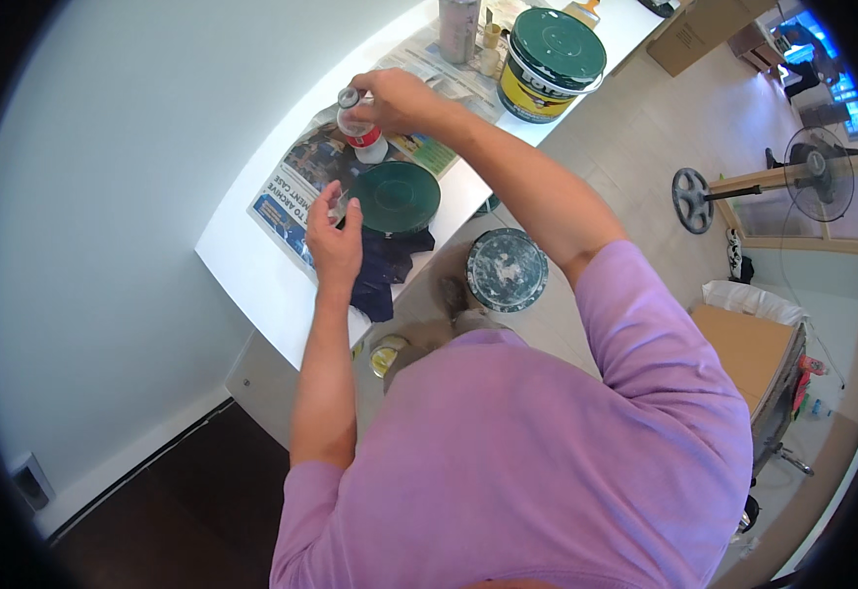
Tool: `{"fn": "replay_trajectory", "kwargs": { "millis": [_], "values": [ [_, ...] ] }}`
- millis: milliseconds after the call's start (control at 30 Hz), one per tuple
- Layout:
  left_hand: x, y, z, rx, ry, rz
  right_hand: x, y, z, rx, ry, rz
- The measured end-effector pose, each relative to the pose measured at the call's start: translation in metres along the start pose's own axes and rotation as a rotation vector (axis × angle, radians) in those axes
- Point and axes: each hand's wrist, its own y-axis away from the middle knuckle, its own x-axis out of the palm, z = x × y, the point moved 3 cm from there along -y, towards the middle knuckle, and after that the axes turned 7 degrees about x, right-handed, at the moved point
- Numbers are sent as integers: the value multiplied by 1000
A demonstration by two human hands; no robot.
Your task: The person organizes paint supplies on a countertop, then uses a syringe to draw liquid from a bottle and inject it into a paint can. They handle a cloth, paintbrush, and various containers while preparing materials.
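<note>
My right hand (378, 101) is closed on a clear bottle (366, 143) with a red label, held near its upper part over newspaper (282, 214) on a white counter (252, 275). Below it lies a round dark green lid (392, 194), with dark navy cloth (380, 280) under and beside it. My left hand (336, 236) is at that lid's left side, fingers curled around a small pale, translucent thing that I cannot make out.
A green-lidded paint bucket (537, 93), metal can (456, 29) and brush (583, 12) occupy the counter's far end. Below are a paint-splattered lidded bucket (507, 268) and yellow tin (386, 353). A standing fan (814, 173), cardboard box (684, 39) and another person (804, 54) are rightward.
</note>
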Motion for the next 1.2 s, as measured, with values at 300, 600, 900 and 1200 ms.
{"fn": "replay_trajectory", "kwargs": {
  "millis": [300, 600, 900, 1200],
  "values": [
    [3, -50, -47, 129, 45, 79, -71, 36, 34, 93, -130, -126],
    [-33, -48, -51, -14, 205, 218, -49, 104, -2, 325, -637, 181],
    [-101, 15, -38, -170, 218, 90, 71, 60, -135, 377, -47, -140],
    [-126, 68, -51, -253, 293, -9, 98, 33, -141, 299, 327, 166]
  ]
}}
